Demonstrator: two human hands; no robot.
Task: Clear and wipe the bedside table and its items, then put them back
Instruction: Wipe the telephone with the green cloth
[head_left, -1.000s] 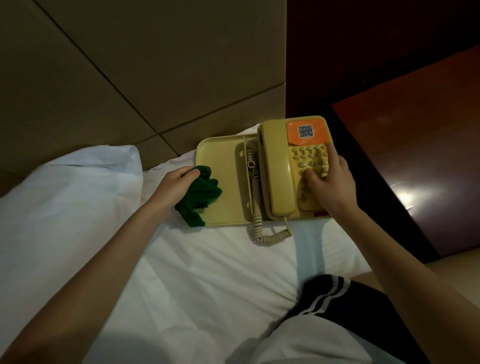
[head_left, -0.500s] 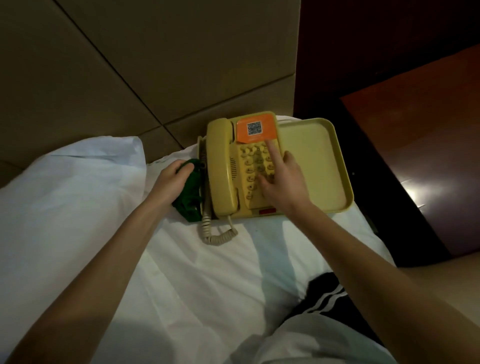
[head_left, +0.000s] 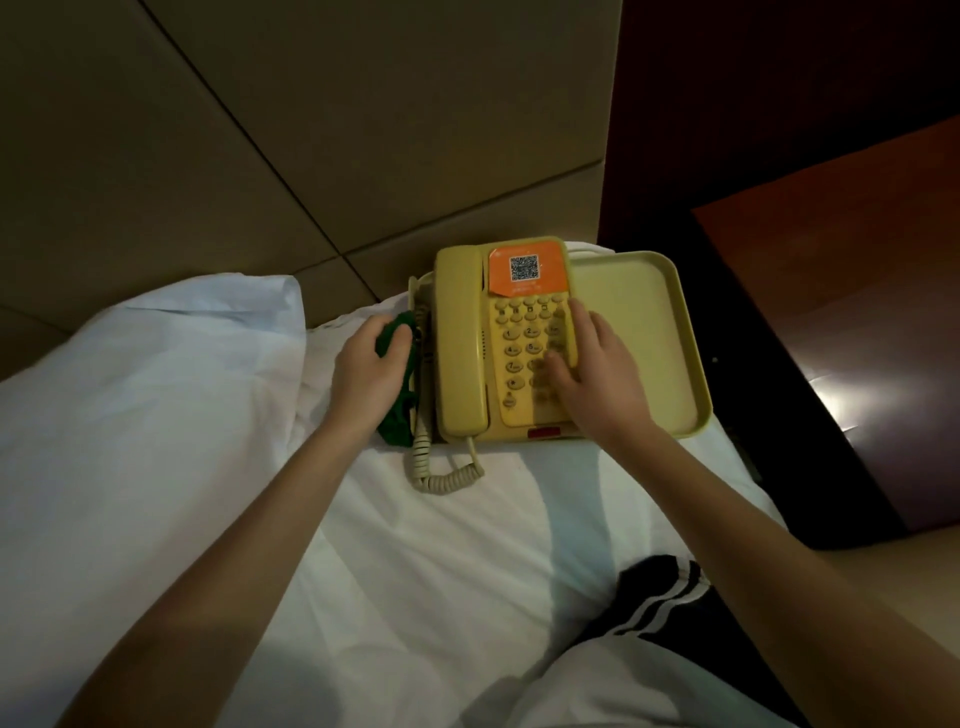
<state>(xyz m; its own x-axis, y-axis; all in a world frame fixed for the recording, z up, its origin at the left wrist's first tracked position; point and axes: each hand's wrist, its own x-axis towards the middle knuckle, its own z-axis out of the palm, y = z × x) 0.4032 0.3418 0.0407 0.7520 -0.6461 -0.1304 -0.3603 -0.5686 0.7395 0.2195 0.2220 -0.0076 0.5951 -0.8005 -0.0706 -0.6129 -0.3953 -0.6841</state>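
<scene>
The yellow telephone (head_left: 462, 353) sits on the left part of its tray (head_left: 639, 322), on the white bed sheet (head_left: 415, 545). The right hand (head_left: 597, 374) lies flat on the keypad with its fingers spread. Just left of the telephone, the left hand (head_left: 369, 371) clutches the green cloth (head_left: 397, 423) against the telephone's side.

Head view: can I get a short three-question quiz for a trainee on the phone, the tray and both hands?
1. True or false: the telephone stands on the bedside table.
2. What does the left hand grip? A) a green cloth B) a sponge C) a spray bottle
3. Fill in: the right hand rests on the telephone's ____.
Key: 1 false, it stands on the tray, which lies on the bed sheet; 2 A; 3 keypad.
</scene>
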